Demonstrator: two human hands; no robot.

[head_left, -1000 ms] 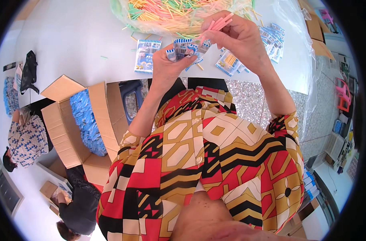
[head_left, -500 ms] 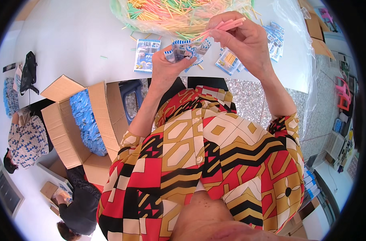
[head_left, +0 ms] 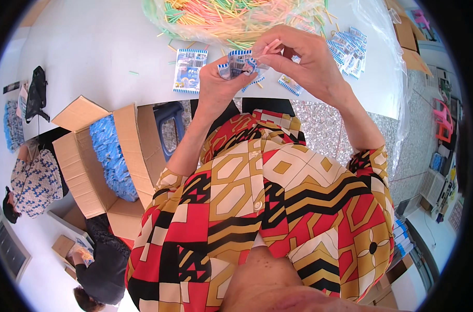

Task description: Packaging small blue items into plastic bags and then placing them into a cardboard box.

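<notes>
My left hand (head_left: 219, 85) is closed on a small blue-and-white printed packet (head_left: 239, 62), held over the table edge. Pinched in my right hand (head_left: 301, 60) is a bunch of thin pink sticks (head_left: 271, 47), their lower ends at the packet's mouth; my fingers partly hide them. Behind both hands lies a big clear plastic bag (head_left: 223, 34) full of loose pink, yellow and green sticks (head_left: 215, 14). A flat packet (head_left: 190, 70) rests left of my left hand. Another packet (head_left: 290, 85) lies beneath my right hand, partly covered by it.
More packets (head_left: 350, 52) are piled right of the bag on the white table (head_left: 101, 52). An open cardboard box (head_left: 72, 166) holding blue packets (head_left: 113, 156) stands to the left, beside a blue stool (head_left: 169, 127). Two other people (head_left: 36, 179) work at far left.
My right hand has come down and left, bringing the pink sticks from above the packet to its opening. My left hand has stayed nearly in place with the packet.
</notes>
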